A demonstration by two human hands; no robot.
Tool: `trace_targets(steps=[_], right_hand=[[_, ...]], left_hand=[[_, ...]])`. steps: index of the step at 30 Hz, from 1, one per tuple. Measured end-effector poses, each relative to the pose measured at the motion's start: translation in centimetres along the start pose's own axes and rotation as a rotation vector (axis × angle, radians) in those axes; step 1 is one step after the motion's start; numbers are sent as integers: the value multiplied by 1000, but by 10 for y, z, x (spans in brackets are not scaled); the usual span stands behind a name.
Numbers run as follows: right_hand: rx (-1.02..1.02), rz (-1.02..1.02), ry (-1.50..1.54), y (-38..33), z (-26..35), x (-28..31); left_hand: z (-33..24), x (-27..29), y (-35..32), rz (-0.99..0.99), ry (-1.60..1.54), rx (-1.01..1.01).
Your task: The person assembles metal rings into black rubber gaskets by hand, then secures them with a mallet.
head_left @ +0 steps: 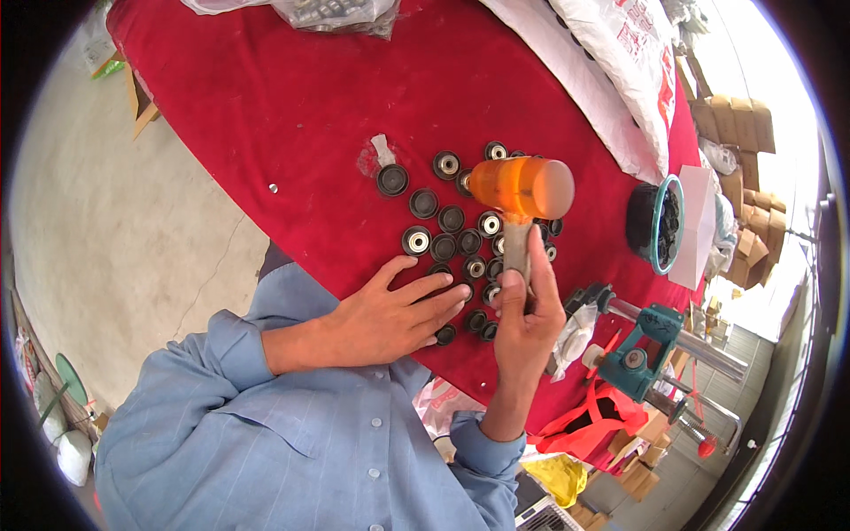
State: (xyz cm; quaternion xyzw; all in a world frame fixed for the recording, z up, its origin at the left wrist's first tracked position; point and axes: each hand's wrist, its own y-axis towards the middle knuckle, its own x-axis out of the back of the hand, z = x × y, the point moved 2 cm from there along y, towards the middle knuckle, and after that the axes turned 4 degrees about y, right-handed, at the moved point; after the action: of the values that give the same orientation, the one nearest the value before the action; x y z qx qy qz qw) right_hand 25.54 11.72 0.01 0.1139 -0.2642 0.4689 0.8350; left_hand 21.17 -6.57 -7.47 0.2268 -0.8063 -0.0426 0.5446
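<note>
In my right hand [529, 323] is a mallet [522, 188] with a translucent orange head and a pale handle, raised above the red cloth. My left hand [381, 314] has its fingers spread at the near edge of a group of small round black caps. Its fingertips touch or cover some of them. Several caps are plain black, such as one cap [392, 180] at the far left. Others, like this cap [416, 241] by my left index finger, show a metal bearing ring in the middle. The mallet hides part of the group.
A red cloth [292, 124] covers the table. At the right stand a teal-rimmed bucket [666, 252] of black parts and a green hand press [633, 354]. White sacks [575, 75] lie at the far right, a clear bag of metal parts [332, 11] at the far edge.
</note>
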Motion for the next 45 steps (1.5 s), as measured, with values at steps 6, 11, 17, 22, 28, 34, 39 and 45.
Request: trace_targets(steps=[6, 11, 17, 22, 28, 34, 39, 45], right_hand=[[177, -23, -152, -3, 23, -17], [227, 51, -119, 19, 3, -24], [11, 7, 97, -43, 21, 5], [216, 57, -61, -77, 14, 7], [218, 139, -208, -69, 5, -9], [41, -74, 234, -75, 7, 2], [46, -49, 243, -89, 11, 4], [119, 104, -93, -80, 2, -19]], left_hand=[[-1, -2, -2, -31, -19, -11], [-1, -6, -3, -32, -29, -1], [7, 0, -10, -271, -190, -19], [17, 1, -21, -505, -455, -127], [18, -6, -26, -484, -490, -177], [13, 2, -23, -456, -423, -88], [11, 1, -37, -441, -398, -59], [9, 9, -39, -411, -384, -48]])
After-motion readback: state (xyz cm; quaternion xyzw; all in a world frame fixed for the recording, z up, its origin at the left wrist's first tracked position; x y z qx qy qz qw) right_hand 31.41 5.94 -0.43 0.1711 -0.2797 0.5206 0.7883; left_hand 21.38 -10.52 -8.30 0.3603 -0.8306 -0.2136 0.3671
